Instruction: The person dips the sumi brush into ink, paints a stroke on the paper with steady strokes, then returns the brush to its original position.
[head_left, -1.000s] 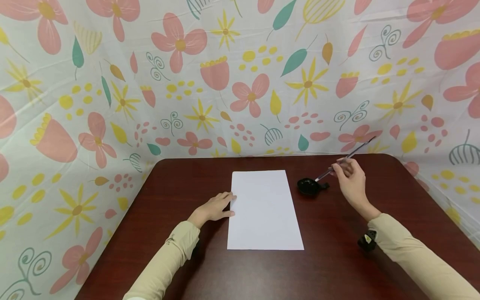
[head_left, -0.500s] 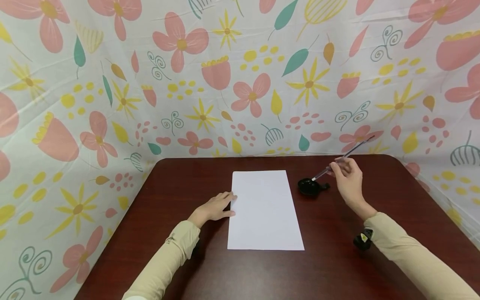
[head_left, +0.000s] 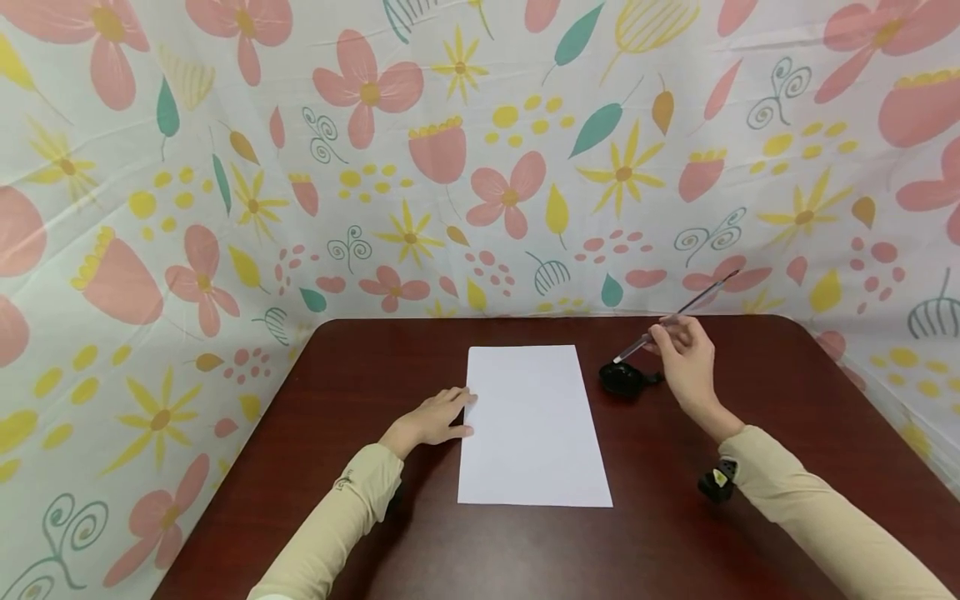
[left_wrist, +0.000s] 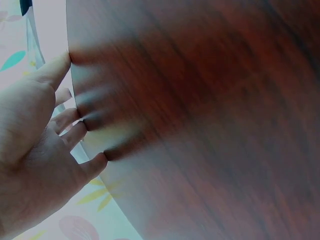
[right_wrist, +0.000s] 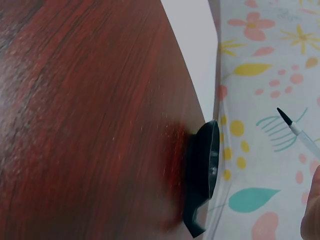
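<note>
A blank white sheet of paper (head_left: 534, 427) lies on the dark table. At its left edge my left hand (head_left: 431, 419) rests with fingers spread, fingertips and thumb touching the paper's side. My right hand (head_left: 692, 360) pinches a slim paintbrush (head_left: 633, 348) by its shaft, which slants up to the right. Just right of the sheet sits a small black dish (head_left: 621, 380) with a short handle. In the right wrist view the brush's dark pointed tip (right_wrist: 284, 116) is raised clear of the dish (right_wrist: 204, 165); only a bit of the right hand shows there.
The reddish-brown table (head_left: 517, 554) reaches back to a white floral cloth (head_left: 502, 108) hanging behind it and along the left and right sides. A dark wrist device (head_left: 717, 481) is strapped under the right sleeve.
My right hand has moved a little left, and the brush's lower end has shifted from the dish's right part toward its upper left. The left hand, paper and dish stay put.
</note>
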